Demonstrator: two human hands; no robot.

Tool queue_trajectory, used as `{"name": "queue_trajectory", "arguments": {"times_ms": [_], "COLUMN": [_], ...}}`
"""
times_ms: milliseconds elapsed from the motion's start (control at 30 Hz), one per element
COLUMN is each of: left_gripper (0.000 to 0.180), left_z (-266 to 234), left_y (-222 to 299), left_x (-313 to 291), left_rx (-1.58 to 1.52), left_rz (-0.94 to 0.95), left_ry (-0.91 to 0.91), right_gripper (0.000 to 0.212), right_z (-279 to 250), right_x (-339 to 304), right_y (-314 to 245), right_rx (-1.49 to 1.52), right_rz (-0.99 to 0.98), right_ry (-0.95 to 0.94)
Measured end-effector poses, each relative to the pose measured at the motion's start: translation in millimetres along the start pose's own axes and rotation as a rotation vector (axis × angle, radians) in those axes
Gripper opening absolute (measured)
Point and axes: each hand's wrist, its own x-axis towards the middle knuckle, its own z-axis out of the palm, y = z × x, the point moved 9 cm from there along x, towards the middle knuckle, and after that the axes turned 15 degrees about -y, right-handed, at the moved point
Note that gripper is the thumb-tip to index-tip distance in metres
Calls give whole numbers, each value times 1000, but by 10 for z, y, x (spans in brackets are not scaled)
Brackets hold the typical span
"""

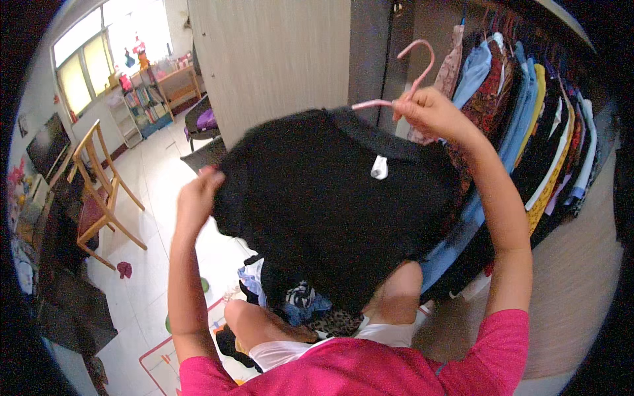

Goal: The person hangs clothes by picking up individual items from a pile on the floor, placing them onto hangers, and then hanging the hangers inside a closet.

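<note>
A black short-sleeved top (323,198) hangs spread out in front of me, with a small white label inside its neck. My left hand (199,195) is closed on the edge of the top at its left side. Up by the neckline, my right hand (432,115) grips a pink clothes hanger (422,56) just below its hook. One arm of the hanger shows above the collar; the rest is hidden behind my hand and the cloth.
An open wardrobe at the right holds a row of hung clothes (522,132). A pile of clothes (307,303) lies below, between my legs. At the left stand a wooden chair (105,191) and a bookshelf (146,105). A dark red cloth (124,269) lies on the floor.
</note>
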Motion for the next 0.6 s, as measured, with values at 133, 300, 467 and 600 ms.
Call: {"name": "queue_trajectory", "arguments": {"times_ms": [133,300,467,600], "left_gripper": [32,37,35,21], "left_z": [38,-256,140,211], "left_y": [251,1170,1504,1342], "left_x": [-246,-493,-413,-364], "left_rx": [-96,33,92,-208], "left_rz": [146,476,567,594], "left_ry": [66,359,54,-38], "right_gripper": [30,28,29,28], "right_z": [9,330,674,618], "right_x": [-50,159,103,12], "right_y": [-300,-460,-692,-574], "right_rx": [-114,-290,-281,-204], "right_rz": [-141,-96,-144,-109], "right_ry": [141,46,-53,-39]}}
